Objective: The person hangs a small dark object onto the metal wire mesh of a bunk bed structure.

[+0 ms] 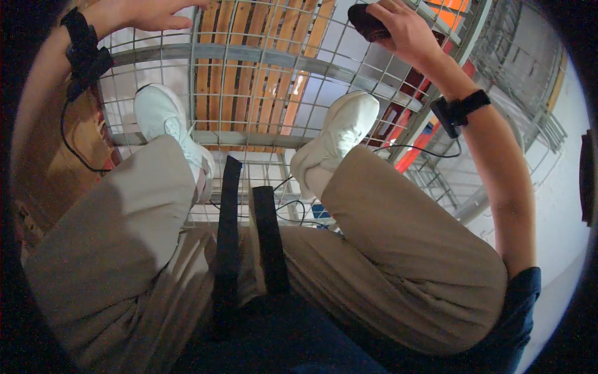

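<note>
At the upper left, my left hand [152, 14] reaches over the wire mesh with its fingers stretched out and apart. Part of it is cut off by the top edge, and I see nothing in it. My right hand [405, 30], at the upper right, is closed around a dark, rounded object [366, 23], black to reddish brown. Its exact kind I cannot make out. Below both hands lies a metal wire grid [255, 68], on which my white shoes [163, 112] rest, set apart.
Orange wooden slats [243, 56] show beneath the grid. Grey metal bars [268, 55] cross it. A brown panel [59, 149] stands at the left, metal racks [517, 68] and red-orange parts [411, 140] at the right. Two black straps [229, 218] and thin cables hang between my knees.
</note>
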`<state>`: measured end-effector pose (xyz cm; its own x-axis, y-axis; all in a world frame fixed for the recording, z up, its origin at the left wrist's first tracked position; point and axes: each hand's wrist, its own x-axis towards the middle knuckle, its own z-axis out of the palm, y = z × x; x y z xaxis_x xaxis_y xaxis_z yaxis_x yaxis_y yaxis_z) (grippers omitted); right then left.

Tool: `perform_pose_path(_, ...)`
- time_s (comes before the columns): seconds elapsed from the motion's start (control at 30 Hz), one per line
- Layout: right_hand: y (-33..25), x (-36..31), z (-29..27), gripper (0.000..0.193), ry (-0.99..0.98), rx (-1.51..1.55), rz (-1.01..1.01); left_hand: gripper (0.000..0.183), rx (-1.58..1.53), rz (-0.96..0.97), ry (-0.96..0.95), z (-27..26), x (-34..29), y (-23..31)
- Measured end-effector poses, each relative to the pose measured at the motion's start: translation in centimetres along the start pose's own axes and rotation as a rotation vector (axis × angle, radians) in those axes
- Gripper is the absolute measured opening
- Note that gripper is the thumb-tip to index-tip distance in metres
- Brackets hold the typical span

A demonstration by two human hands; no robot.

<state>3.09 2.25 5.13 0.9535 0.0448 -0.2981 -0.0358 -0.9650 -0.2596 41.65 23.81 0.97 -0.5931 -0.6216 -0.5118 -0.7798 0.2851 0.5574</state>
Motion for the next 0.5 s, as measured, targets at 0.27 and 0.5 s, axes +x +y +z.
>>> perform_pose_path(0.27,-2.5,1.0,2.5,0.040,0.012,-0.045,0.233,0.040,0.017,0.061,0.047,0.6,-0.4,-0.9)
perform_pose_path(0.5,-2.0,0.5,0.7,0.034,-0.153,-0.016,0.394,0.049,-0.062,-0.031,-0.194,-2.9,1.2,1.4)
